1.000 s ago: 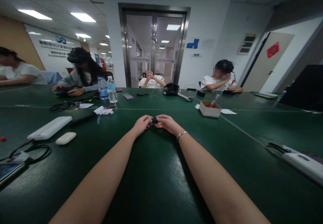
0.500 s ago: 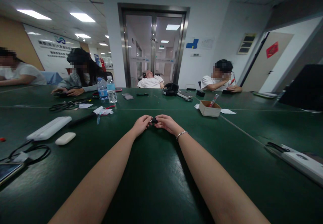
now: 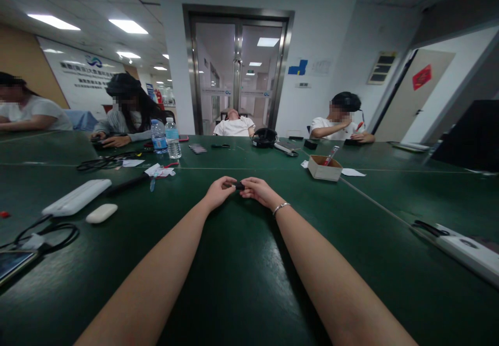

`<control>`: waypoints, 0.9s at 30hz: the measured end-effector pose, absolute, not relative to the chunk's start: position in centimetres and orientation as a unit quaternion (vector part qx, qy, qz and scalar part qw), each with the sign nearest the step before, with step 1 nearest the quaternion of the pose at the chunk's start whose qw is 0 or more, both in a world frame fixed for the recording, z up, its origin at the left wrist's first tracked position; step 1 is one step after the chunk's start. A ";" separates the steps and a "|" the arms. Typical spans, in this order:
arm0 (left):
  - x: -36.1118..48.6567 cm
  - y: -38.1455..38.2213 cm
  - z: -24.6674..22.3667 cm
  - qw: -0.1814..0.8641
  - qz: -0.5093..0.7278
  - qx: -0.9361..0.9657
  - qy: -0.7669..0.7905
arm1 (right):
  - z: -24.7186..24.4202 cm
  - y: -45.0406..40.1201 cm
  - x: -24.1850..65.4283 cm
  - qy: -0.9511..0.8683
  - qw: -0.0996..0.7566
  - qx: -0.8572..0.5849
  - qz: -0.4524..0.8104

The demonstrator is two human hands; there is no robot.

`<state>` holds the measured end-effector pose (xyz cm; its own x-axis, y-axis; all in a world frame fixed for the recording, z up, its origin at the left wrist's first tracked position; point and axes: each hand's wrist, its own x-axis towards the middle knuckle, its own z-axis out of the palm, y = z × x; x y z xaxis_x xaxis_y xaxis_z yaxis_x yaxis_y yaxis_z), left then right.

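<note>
Faces forward and down from the head, well above and behind left hand (image 3: 219, 192) and right hand (image 3: 260, 191), doors (image 3: 218, 67) beyond.

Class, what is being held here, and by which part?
A small black object: the right hand pinches its right end; the left hand is at its left end, its grip unclear.

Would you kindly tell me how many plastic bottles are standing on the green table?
2: one bottle beside the grey sleeve, and a second bottle just to its right, slightly nearer. Any behind the dark panel at far right would be hidden.
</note>
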<state>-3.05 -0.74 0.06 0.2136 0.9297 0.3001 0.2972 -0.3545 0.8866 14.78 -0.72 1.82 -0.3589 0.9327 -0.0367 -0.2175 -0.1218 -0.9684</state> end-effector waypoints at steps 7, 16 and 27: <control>-3.0 -1.2 0.7 0.349 0.448 0.694 0.442 | 2.1 -1.1 14.6 -0.497 0.439 -0.368 0.652; -2.7 -0.6 0.0 0.397 0.424 0.664 0.471 | 2.0 -1.0 14.7 -0.501 0.437 -0.359 0.655; -2.8 -1.1 0.5 0.399 0.433 0.667 0.457 | 1.9 -0.8 14.9 -0.507 0.423 -0.349 0.665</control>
